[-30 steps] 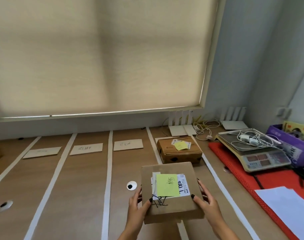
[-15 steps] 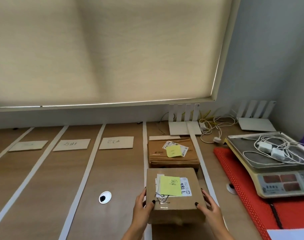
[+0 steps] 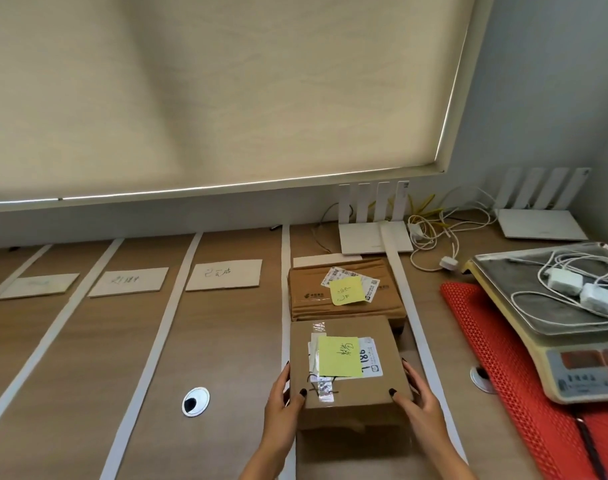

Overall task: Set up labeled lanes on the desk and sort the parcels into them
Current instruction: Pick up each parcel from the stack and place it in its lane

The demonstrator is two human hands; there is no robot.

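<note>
Gripping a square brown cardboard parcel w/ yellow sticky note, left hand and right hand clasp its opposite sides, thumbs on top. Parcel sits in rightmost white-taped lane of wooden desk, just in front of, poss. touching, a flatter brown cardboard parcel w/ yellow note. Beige digital scale stands to the right.

Left hand and right hand grip box by its sides; second box just beyond, same taped lane.
</note>
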